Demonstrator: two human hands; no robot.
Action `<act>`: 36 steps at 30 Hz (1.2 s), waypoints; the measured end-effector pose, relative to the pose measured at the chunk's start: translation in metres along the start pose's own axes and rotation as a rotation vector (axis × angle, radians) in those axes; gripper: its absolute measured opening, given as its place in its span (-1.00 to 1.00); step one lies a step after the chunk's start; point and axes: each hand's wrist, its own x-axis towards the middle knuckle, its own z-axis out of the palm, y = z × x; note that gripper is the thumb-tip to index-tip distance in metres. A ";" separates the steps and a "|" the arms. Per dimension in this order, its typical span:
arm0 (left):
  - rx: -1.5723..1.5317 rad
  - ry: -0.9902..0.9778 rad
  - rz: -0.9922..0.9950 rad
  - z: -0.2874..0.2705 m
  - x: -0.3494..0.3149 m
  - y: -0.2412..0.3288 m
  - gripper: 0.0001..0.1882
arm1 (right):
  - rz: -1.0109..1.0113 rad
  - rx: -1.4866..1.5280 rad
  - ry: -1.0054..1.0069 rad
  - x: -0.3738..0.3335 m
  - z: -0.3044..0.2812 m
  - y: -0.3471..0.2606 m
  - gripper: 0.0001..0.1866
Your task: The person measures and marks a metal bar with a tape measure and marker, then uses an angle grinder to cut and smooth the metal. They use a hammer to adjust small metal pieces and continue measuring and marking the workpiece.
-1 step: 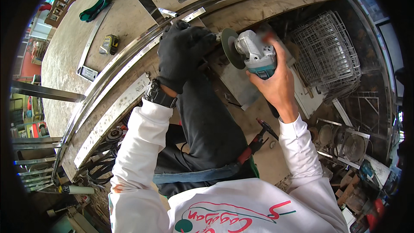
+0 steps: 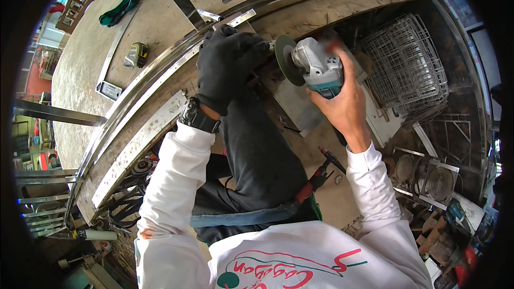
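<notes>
1. Leg [image 2: 257,152]: nearest, below-left of the grinder [image 2: 311,56]. I'd keep it out of the spark line; cloth this close is a burn risk.
2. Red-black tool [image 2: 316,180]: below the grinder, beside the knee. Looks like a snag risk; best pushed aside.
3. Right hand [image 2: 345,99]: bare, wrapped round the grinder body. It's the only hand on the machine, so wrist firm and elbow in; kickback is the worry.
4. Disc [image 2: 289,60]: on the grinder's left side, thin, stood nearly edge-on. No guard visible from here. Can't tell if it's spinning. Go in square, let the edge cut, no side load.
5. Left hand [image 2: 230,64]: black glove, fingers curled, left of the grinder, near the disc. Can't tell whether it grips or just braces. Too close for my liking; back it off or use a clamp.
6. Strip [image 2: 271,46]: small bright metal end left of the grinder, between glove and disc. Contact unclear. Support it close to the cut so it won't chatter.
7. Rails [image 2: 172,66]: curved, further left of the grinder. Mind the shiny faces; a slip would score them.
8. Tape measure [image 2: 136,55]: far left of the grinder, on the surface [image 2: 80,75]. Fine there.
</notes>
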 end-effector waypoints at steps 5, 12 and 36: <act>-0.090 -0.038 -0.085 0.002 0.007 -0.005 -0.75 | -0.019 -0.043 -0.017 0.003 -0.005 -0.001 0.03; -0.032 -0.023 -0.024 0.002 0.009 -0.004 -0.75 | -0.038 -0.075 -0.026 -0.009 -0.011 0.005 0.03; 0.400 0.006 -0.150 -0.003 0.002 0.034 -0.50 | 0.147 0.040 0.045 -0.035 -0.024 0.031 0.01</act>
